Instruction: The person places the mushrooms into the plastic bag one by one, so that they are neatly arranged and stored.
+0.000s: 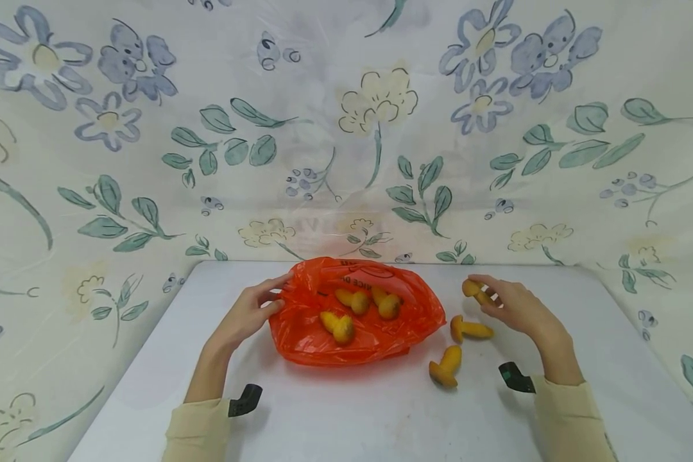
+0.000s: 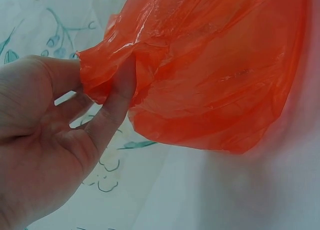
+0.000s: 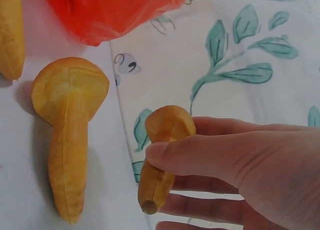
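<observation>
A red plastic bag (image 1: 317, 353) lies with its mouth facing me, and several yellow-brown mushrooms (image 1: 343, 330) rest inside it. My left hand (image 1: 245, 313) pinches the bag's left edge; in the left wrist view the crumpled plastic (image 2: 107, 65) sits between thumb and fingers. To the right of the bag, my right hand (image 1: 516, 305) holds one mushroom (image 3: 170, 125) between thumb and fingers, raised off the table. Two more mushrooms lie on the table between bag and right hand: one (image 1: 470, 329) just below that hand, another (image 1: 447, 367) nearer to me.
The white table (image 1: 381, 417) ends at a floral-patterned curtain (image 1: 323, 160) behind the bag. A black wrist-worn device (image 1: 246, 400) is at the left sleeve, and a similar black device (image 1: 516, 377) is at the right sleeve.
</observation>
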Motion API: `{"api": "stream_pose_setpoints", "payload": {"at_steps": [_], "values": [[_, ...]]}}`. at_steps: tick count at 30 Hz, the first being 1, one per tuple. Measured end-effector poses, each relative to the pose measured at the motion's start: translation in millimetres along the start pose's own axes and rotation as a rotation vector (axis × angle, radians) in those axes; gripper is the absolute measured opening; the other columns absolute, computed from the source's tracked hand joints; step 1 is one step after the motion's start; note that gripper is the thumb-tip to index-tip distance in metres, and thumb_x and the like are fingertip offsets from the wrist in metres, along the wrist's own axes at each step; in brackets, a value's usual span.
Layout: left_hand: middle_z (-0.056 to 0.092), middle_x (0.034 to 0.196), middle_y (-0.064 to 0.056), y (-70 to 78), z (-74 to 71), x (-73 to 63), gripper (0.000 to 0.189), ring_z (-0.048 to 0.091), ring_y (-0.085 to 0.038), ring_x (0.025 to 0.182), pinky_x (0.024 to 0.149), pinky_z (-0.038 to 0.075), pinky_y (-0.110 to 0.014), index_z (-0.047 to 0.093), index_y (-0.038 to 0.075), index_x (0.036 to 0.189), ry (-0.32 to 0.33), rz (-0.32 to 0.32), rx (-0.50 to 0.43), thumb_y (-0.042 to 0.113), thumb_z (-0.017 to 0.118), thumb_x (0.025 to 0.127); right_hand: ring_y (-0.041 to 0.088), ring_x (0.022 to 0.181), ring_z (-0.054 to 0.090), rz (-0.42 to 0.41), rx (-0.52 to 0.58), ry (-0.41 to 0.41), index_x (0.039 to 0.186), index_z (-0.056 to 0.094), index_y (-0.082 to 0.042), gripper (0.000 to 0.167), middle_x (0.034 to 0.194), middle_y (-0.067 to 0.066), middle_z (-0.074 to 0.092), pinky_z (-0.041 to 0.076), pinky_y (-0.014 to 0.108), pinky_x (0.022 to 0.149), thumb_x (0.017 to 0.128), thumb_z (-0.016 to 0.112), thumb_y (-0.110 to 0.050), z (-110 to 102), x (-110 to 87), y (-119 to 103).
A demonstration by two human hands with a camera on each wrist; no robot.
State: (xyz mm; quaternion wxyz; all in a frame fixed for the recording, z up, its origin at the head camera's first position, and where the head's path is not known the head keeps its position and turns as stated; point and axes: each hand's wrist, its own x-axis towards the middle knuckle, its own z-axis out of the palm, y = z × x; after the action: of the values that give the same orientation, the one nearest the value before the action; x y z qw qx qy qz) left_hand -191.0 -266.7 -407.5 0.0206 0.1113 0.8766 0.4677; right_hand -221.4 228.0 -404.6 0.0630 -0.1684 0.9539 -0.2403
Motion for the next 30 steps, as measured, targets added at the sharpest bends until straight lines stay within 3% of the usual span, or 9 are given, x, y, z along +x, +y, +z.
{"api": "stream_pose_setpoints", "payload": {"at_steps": [21, 30], "values": [[0.055, 0.138, -0.018, 2.2, 2.7, -4.6, 0.055, 0.057, -0.039, 0.121, 0.090, 0.058, -0.039, 0.044, 0.019, 0.148, 0.007, -0.036, -0.015, 0.001, 0.051, 0.097, 0.026, 0.098, 0.064, -0.049, -0.043, 0.041, 0.143, 0.046, -0.015, 0.057, 0.113, 0.012, 0.067, 0.059, 0.042, 0.080, 0.091, 0.068, -0.013, -6, -12.0, -18], [0.055, 0.137, -0.018, 2.7, 0.5, -0.5, 0.054, 0.057, -0.039, 0.123, 0.091, 0.058, -0.040, 0.044, 0.018, 0.148, 0.005, -0.015, -0.007, 0.001, 0.051, 0.097, 0.029, 0.100, 0.065, -0.075, -0.058, 0.071, 0.143, 0.046, -0.016, 0.057, 0.115, 0.013, 0.068, 0.059, 0.043, 0.080, 0.091, 0.069, -0.012, -11, -14.6, -28]]}}
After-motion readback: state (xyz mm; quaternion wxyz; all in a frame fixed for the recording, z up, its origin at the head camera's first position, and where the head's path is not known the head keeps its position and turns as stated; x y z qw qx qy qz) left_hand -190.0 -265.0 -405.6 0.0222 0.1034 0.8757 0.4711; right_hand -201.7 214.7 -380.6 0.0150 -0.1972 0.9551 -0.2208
